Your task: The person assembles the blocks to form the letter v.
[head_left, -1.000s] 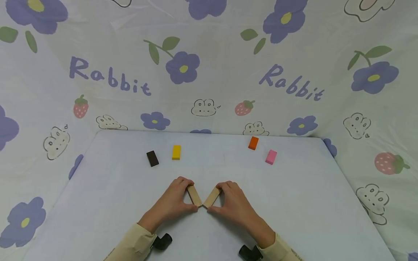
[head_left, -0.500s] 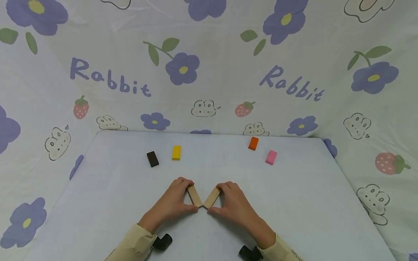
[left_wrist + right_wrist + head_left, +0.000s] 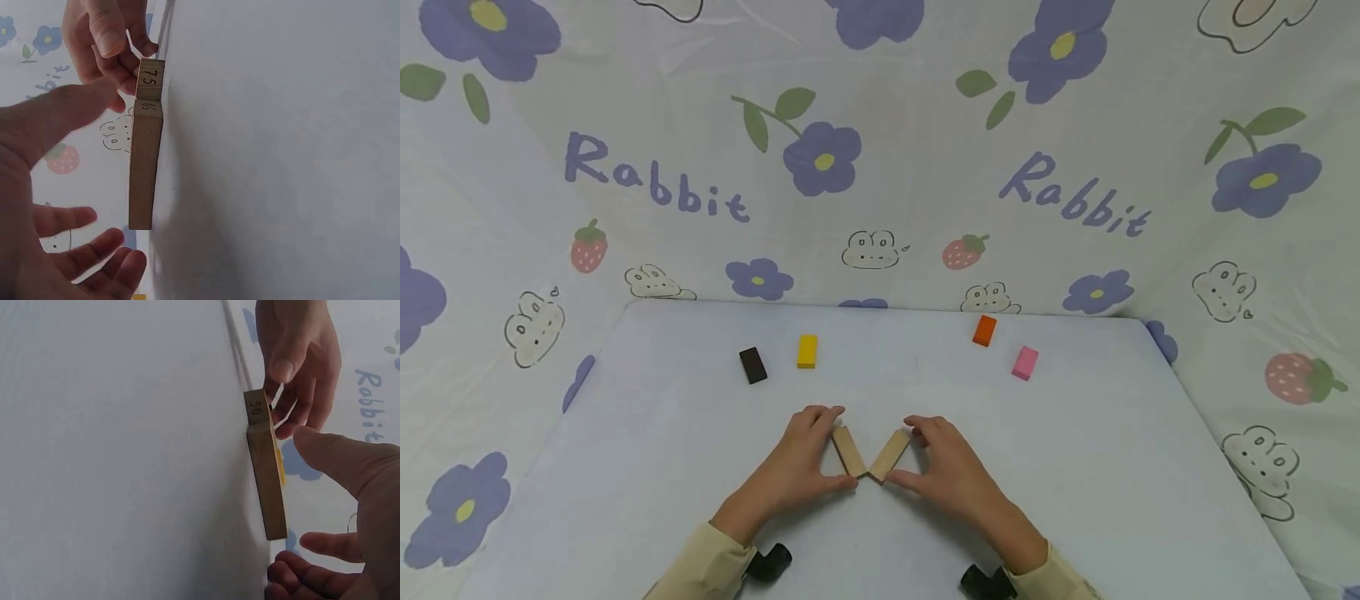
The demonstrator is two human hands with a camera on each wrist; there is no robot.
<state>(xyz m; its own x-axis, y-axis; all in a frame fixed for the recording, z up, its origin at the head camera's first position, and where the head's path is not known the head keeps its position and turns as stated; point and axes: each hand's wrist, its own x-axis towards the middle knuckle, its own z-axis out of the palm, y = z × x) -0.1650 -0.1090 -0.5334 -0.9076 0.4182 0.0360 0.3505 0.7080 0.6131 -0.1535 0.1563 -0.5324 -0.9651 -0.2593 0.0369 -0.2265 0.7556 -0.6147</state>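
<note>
Two plain wooden blocks lie on the white table in a V, their near ends meeting: a left block [image 3: 850, 452] and a right block [image 3: 890, 456]. My left hand [image 3: 796, 467] frames the left block, thumb by its near end and fingers past its far end. In the left wrist view, thumb and fingers stand apart from that block [image 3: 145, 165], and its end reads 50. My right hand [image 3: 953, 471] spreads around the right block likewise; in the right wrist view a gap separates thumb and fingers from that block [image 3: 269, 481]. The right block's end reads 75.
Farther back on the table [image 3: 662, 450] lie a black block [image 3: 753, 365] and a yellow block [image 3: 807, 352] to the left, an orange block [image 3: 984, 331] and a pink block [image 3: 1025, 363] to the right. A printed cloth [image 3: 917, 167] hangs behind.
Both hands have let go of the wooden blocks, fingers lifting off the far ends and spreading. The right hand has shifted slightly outward. The two blocks keep their V.
</note>
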